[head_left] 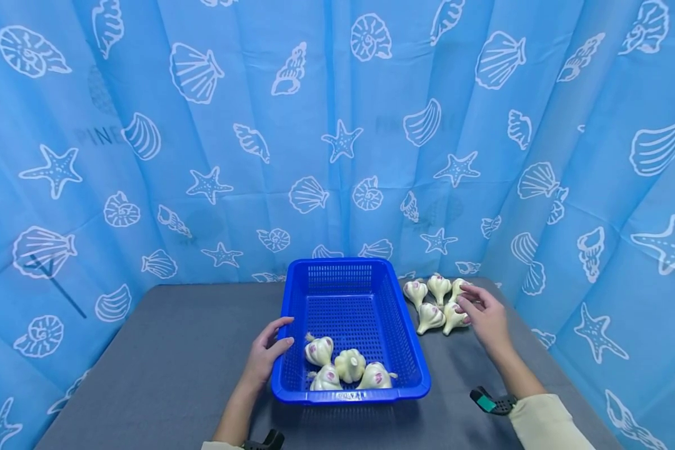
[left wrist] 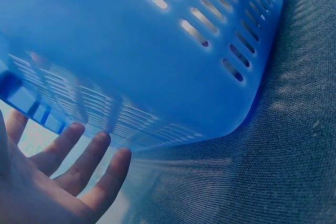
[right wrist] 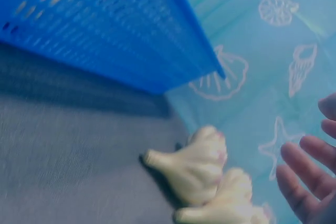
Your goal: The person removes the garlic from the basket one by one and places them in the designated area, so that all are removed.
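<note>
The left hand (head_left: 262, 355) touches the blue basket (head_left: 339, 317), fingers apart. 4 garlic bulbs (head_left: 349, 365) sit inside. 5 more bulbs (head_left: 430, 317) lie to its right. The right hand (head_left: 489, 317) is by them, fingers apart. It's likely picking time; next needs a soft pinch.

Looks bright and even in the head view, with soft shadow on the worktop (head_left: 202, 356) below the basket (head_left: 298, 395). Turns dimmer and bluish in both wrist views — hazy, washed-out. Shows pale light through the basket in the left, soft blur over the garlic bulbs (right wrist: 197, 169) in the right.
</note>
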{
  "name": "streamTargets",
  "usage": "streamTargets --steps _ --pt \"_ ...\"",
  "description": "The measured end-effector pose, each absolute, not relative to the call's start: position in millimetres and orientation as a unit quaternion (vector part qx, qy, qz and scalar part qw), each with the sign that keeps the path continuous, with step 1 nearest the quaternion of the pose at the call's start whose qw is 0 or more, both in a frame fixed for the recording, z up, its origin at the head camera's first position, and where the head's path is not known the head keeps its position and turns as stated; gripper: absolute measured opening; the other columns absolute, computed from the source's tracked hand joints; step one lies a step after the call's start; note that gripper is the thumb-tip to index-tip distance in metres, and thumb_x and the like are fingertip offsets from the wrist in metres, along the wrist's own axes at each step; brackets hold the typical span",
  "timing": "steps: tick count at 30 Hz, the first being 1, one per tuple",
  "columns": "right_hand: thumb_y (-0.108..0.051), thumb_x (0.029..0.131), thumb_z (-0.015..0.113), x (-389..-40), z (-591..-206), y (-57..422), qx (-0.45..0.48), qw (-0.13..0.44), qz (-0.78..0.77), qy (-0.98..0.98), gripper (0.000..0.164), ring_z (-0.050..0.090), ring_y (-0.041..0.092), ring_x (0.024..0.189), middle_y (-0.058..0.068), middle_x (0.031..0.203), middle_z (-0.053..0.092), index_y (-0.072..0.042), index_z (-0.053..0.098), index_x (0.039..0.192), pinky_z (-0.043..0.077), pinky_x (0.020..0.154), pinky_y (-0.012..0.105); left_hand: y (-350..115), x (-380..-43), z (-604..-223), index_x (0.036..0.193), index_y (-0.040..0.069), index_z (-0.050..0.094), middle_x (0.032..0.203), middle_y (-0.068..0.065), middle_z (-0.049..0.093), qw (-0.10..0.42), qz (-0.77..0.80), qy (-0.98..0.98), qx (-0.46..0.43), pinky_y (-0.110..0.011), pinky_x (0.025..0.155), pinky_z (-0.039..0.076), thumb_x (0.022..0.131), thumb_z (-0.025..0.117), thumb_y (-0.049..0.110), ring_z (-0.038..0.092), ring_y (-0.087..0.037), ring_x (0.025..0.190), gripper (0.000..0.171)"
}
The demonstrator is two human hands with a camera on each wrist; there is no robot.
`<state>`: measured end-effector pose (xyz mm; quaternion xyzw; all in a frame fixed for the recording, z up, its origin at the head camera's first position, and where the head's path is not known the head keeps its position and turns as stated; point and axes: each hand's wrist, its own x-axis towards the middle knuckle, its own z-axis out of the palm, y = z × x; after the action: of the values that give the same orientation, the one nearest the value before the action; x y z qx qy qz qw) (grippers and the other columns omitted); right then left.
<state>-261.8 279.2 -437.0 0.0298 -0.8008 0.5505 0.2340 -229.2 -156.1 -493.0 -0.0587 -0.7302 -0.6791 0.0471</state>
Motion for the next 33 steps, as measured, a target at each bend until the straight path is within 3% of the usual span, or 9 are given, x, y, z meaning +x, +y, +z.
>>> streamTargets --steps 4,9,13,22,33 --pt "-0.015 0.097 0.06 -263 -423 270 0.067 0.185 0.52 -0.831 0.039 0.066 0.015 0.086 0.026 0.115 0.061 0.005 0.053 0.131 0.055 0.066 0.029 -154 -224 -484 0.136 0.011 0.053 0.14 -0.023 0.047 0.042 -0.68 -0.73 -0.058 -0.056 0.09 0.047 0.096 0.06 0.017 0.051 -0.042 0.12 0.042" --pt "-0.018 0.098 0.059 -268 -408 261 0.12 0.129 0.463 -0.868 0.045 0.06 0.038 0.105 0.028 0.126 0.056 0.002 0.048 0.137 0.053 0.082 0.043 -151 -213 -467 0.136 0.007 0.053 0.139 -0.026 0.046 0.042 -0.677 -0.732 -0.064 -0.058 0.09 0.047 0.096 0.058 0.013 0.05 -0.045 0.12 0.041" --pt "-0.022 0.097 0.061 -274 -400 255 0.152 0.085 0.444 -0.879 0.054 0.054 0.046 0.114 0.03 0.136 0.047 0.001 0.041 0.142 0.05 0.086 0.051 -150 -214 -470 0.136 0.008 0.052 0.14 -0.025 0.045 0.043 -0.673 -0.736 -0.061 -0.058 0.089 0.047 0.096 0.058 0.015 0.05 -0.043 0.121 0.041" --pt "-0.024 0.095 0.063 -285 -392 232 0.2 0.041 0.389 -0.898 0.062 0.039 0.052 0.127 0.029 0.145 0.038 0.0 0.037 0.145 0.041 0.093 0.063 -151 -211 -462 0.135 0.006 0.053 0.139 -0.026 0.046 0.037 -0.678 -0.732 -0.062 -0.058 0.091 0.046 0.095 0.058 0.012 0.05 -0.045 0.12 0.04" --pt "-0.03 0.094 0.065 -293 -382 202 0.238 -0.006 0.39 -0.89 0.069 0.039 0.049 0.128 0.029 0.146 0.036 -0.001 0.033 0.148 0.04 0.096 0.062 -156 -230 -494 0.136 0.015 0.055 0.141 -0.019 0.048 0.048 -0.683 -0.726 -0.058 -0.056 0.091 0.047 0.094 0.063 0.023 0.051 -0.039 0.121 0.044"
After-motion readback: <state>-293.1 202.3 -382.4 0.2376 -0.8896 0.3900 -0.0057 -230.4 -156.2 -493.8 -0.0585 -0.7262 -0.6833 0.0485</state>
